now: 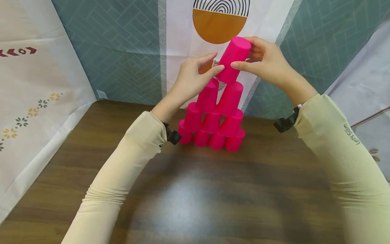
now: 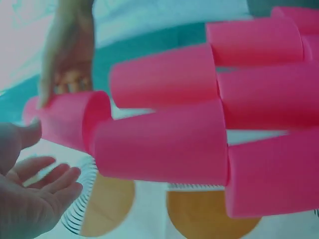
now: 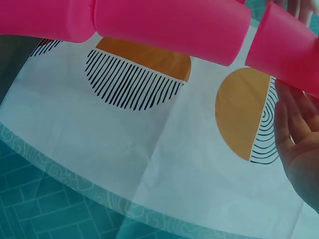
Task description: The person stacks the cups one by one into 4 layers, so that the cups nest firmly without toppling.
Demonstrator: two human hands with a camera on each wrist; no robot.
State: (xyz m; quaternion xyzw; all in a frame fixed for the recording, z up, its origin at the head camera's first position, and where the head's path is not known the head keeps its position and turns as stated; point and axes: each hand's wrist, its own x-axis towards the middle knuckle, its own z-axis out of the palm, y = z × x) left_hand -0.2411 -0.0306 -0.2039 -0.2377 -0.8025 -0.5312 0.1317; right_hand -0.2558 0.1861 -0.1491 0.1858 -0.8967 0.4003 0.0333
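Observation:
A pink cup [image 1: 234, 57], upside down and tilted, is pinched between the thumb and fingers of my right hand [image 1: 269, 62] at the top of a stack. Its lower rim meets the left cup [image 2: 159, 142] of the top pair in the left wrist view. In the right wrist view a gap parts it from the right cup [image 3: 174, 27] of that pair. My left hand [image 1: 193, 74] is at the cup's left side, fingers spread and loosely bent, thumb tip at the cup's surface. Below stand three pink cups, over a bottom row of several more.
The stack stands on a brown wooden table [image 1: 189, 189], near its back edge. Behind it hangs a white cloth panel [image 1: 179, 30] with orange half-circles, between green patterned cloths [image 1: 115, 44]. A pale curtain [image 1: 33, 88] borders the left side.

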